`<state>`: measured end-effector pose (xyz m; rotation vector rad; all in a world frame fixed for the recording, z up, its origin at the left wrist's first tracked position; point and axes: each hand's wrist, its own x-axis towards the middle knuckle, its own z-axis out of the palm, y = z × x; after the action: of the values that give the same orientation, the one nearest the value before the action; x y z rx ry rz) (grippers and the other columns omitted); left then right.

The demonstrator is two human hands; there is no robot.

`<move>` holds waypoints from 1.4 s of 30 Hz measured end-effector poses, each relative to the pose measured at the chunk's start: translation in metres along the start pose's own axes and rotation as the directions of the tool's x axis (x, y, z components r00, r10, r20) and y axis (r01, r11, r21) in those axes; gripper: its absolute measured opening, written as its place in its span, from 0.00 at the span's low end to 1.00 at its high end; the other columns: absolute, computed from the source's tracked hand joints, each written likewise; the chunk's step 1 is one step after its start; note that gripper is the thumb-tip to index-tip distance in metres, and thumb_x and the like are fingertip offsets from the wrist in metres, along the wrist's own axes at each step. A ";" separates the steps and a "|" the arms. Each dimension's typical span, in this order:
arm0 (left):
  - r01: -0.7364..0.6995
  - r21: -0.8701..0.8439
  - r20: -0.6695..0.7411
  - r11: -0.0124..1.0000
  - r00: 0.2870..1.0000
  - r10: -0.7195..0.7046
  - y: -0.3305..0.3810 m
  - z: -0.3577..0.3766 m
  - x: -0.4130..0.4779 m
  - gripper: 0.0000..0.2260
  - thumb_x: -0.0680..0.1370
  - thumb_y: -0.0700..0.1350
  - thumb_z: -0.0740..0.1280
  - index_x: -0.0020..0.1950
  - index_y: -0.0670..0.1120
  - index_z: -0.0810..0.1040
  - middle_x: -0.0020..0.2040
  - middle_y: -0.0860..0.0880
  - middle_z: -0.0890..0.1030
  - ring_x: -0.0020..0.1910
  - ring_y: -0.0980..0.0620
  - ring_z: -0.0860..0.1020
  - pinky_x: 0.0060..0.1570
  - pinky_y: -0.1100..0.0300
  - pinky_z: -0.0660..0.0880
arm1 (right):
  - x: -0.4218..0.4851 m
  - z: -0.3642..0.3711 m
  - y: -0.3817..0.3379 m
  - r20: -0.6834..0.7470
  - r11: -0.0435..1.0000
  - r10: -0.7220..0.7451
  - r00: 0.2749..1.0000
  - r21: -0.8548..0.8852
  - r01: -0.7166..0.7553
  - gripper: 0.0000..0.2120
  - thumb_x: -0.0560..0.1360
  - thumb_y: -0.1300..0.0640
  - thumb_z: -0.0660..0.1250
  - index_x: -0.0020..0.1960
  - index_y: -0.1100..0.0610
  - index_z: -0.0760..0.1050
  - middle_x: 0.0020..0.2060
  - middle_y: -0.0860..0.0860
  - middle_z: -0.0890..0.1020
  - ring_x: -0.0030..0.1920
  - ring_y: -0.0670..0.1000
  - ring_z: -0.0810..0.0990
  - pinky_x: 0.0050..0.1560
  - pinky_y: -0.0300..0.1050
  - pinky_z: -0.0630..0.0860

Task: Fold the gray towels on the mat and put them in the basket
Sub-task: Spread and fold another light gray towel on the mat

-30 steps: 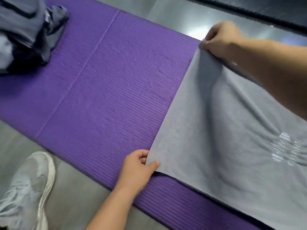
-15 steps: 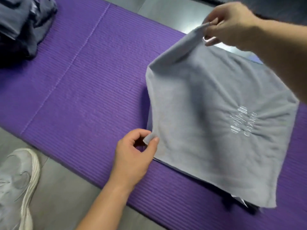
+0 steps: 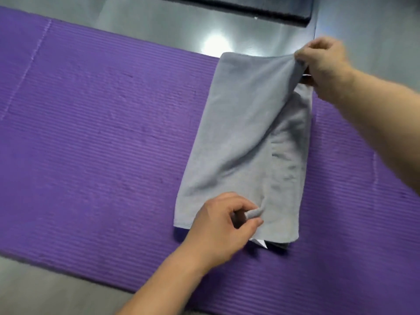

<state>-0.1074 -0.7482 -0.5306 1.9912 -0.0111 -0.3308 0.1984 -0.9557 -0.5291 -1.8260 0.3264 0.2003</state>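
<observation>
Since 1 second ago, both held corners have travelled across, and the towel (image 3: 238, 137) now lies doubled over on the purple mat (image 3: 102, 144), with its top layer not yet flat. My left hand (image 3: 225, 226) pinches the near corner between thumb and fingers. My right hand (image 3: 325, 67) pinches the far corner, a little lifted. To do this fold well, I think I must lay both corners exactly on the edge below, then smooth out the 1 long diagonal wrinkle.
</observation>
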 end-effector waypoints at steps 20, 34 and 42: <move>-0.259 0.602 0.342 0.756 0.939 0.049 0.006 0.088 -0.006 0.15 0.74 0.62 0.64 0.37 0.52 0.77 0.38 0.56 0.78 0.41 0.54 0.76 0.55 0.50 0.70 | -0.007 -0.014 0.059 -0.188 0.924 -0.099 0.977 -0.382 0.020 0.18 0.78 0.59 0.60 0.65 0.53 0.79 0.59 0.45 0.79 0.60 0.44 0.77 0.52 0.22 0.65; 0.506 0.384 -0.380 0.772 0.849 -0.367 -0.040 -0.041 0.076 0.18 0.72 0.60 0.73 0.53 0.49 0.77 0.54 0.48 0.79 0.50 0.50 0.76 0.50 0.53 0.72 | -0.207 -0.031 0.107 -0.117 0.947 0.237 0.964 -0.192 -0.256 0.25 0.73 0.57 0.74 0.68 0.56 0.70 0.49 0.49 0.79 0.43 0.45 0.79 0.55 0.46 0.79; 0.558 0.319 -0.371 0.766 0.817 -0.441 -0.025 -0.032 0.076 0.15 0.73 0.58 0.74 0.45 0.48 0.78 0.41 0.52 0.82 0.42 0.51 0.80 0.45 0.51 0.76 | -0.242 -0.032 0.103 0.064 0.784 0.370 0.927 -0.557 -0.275 0.19 0.73 0.42 0.70 0.57 0.52 0.69 0.50 0.50 0.82 0.52 0.56 0.82 0.53 0.55 0.78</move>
<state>-0.0300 -0.7213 -0.5575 2.4363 0.7086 -0.4165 -0.0652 -0.9837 -0.5412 -2.2819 0.5008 0.7550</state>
